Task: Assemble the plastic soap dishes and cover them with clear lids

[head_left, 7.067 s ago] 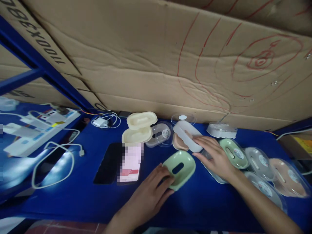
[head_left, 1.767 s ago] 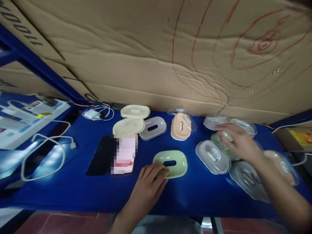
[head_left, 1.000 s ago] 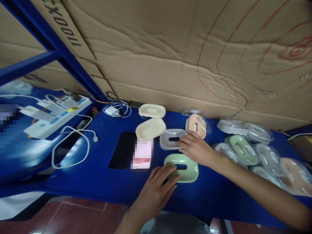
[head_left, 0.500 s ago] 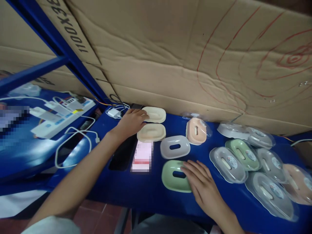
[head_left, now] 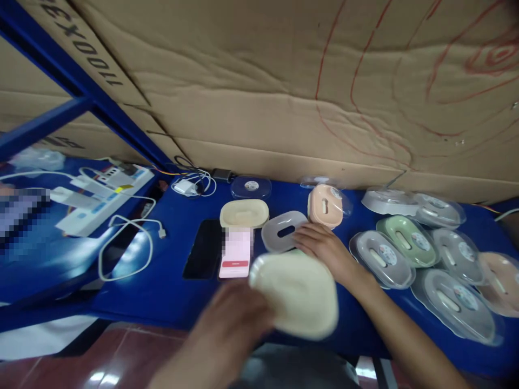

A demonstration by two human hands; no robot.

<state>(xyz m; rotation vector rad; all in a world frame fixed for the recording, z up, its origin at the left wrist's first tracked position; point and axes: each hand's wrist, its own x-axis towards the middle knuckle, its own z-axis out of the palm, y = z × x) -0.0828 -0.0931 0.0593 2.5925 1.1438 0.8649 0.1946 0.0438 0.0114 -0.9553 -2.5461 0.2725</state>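
Note:
In my left hand (head_left: 243,313), blurred by motion, is a cream oval soap dish base (head_left: 304,297), lifted near the table's front edge. My right hand (head_left: 324,248) has its fingers over the right edge of a grey slotted soap dish tray (head_left: 272,233), which looks slightly tilted. Only a sliver of the green slotted tray (head_left: 302,253) shows; the cream base hides the rest. Another cream soap dish base (head_left: 244,214) sits behind, at the upper end of a lit phone (head_left: 235,259). A clear cover with a round sticker (head_left: 251,187) lies farther back.
A peach soap dish (head_left: 325,205) stands behind my right hand. Several covered soap dishes in grey, green and peach, one a grey soap dish (head_left: 381,259), crowd the right side. A dark phone (head_left: 201,248), a charger (head_left: 186,187) and a power strip (head_left: 103,201) lie left. Cardboard (head_left: 243,108) walls the back.
My left hand has lifted the rear cream base and carried it toward me, uncovering the clear cover. My right hand has moved from the green tray to the grey one.

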